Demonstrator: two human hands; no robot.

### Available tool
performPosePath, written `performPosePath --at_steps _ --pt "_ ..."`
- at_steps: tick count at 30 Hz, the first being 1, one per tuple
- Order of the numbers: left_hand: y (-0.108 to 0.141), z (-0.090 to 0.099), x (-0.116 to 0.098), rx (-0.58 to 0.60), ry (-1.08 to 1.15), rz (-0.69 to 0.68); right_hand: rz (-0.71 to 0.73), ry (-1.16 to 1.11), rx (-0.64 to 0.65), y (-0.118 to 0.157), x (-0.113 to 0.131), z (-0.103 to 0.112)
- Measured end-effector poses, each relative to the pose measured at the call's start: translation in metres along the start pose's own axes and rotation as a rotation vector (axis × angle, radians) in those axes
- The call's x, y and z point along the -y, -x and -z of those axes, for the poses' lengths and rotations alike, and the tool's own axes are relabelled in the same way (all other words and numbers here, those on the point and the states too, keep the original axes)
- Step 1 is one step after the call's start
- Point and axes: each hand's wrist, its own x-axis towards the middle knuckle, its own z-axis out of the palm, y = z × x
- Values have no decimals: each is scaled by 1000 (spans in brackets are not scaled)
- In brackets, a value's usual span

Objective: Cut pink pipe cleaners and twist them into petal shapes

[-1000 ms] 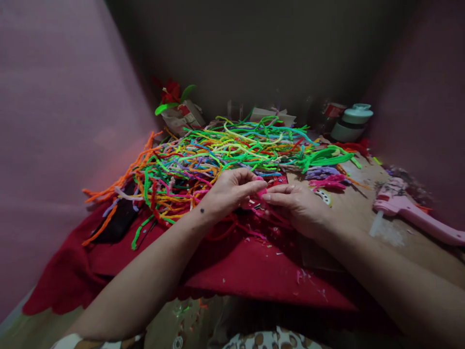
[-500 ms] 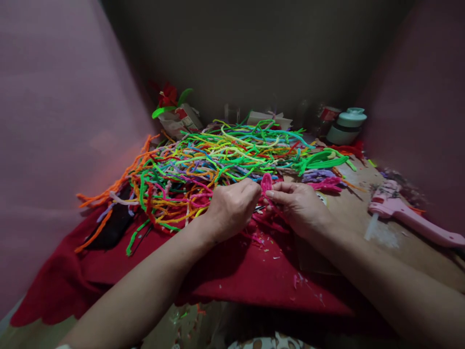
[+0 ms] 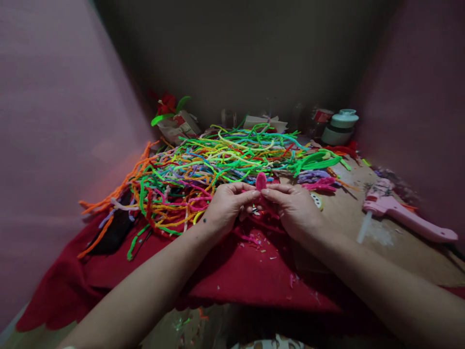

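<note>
A small pink fuzzy loop [image 3: 260, 181] stands upright between the fingertips of both hands. My left hand [image 3: 230, 203] pinches its lower left side with thumb and index finger. From the right, my right hand [image 3: 292, 203] pinches the same piece, and the two thumbs nearly meet. A metal tip, perhaps of scissors, shows under the left fingers. Behind the hands spreads a tangled heap of coloured pipe cleaners [image 3: 218, 155] in green, yellow, orange, pink and blue. The lower end of the pink piece is partly hidden.
A red cloth [image 3: 225, 281] with pink scraps covers the front. At right, a pink glue gun [image 3: 410, 215] lies on a brown board [image 3: 341, 213]. Behind stand a pale green jar [image 3: 340, 127] and a white box [image 3: 187, 123]; a red flower [image 3: 166, 104] is at back left.
My left hand has turned from a closed fist to a thumb-and-finger pinch on the pink loop. The loop looks narrower, and the camera view has shifted slightly.
</note>
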Motion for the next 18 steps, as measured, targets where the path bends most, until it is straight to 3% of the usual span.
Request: performPosePath --at_steps 4,7,15,18 --pt "2 -6 -3 -51 -18 22 43 92 -57 0 -3 0" --pt "4 -10 -5 -91 -152 -28 47 145 -96 2 -2 -1" --pt "1 -6 6 -216 -726 -509 67 225 -86 4 1 -3" --pt "1 -5 8 -200 -757 -548 -44 123 -21 2 1 -4"
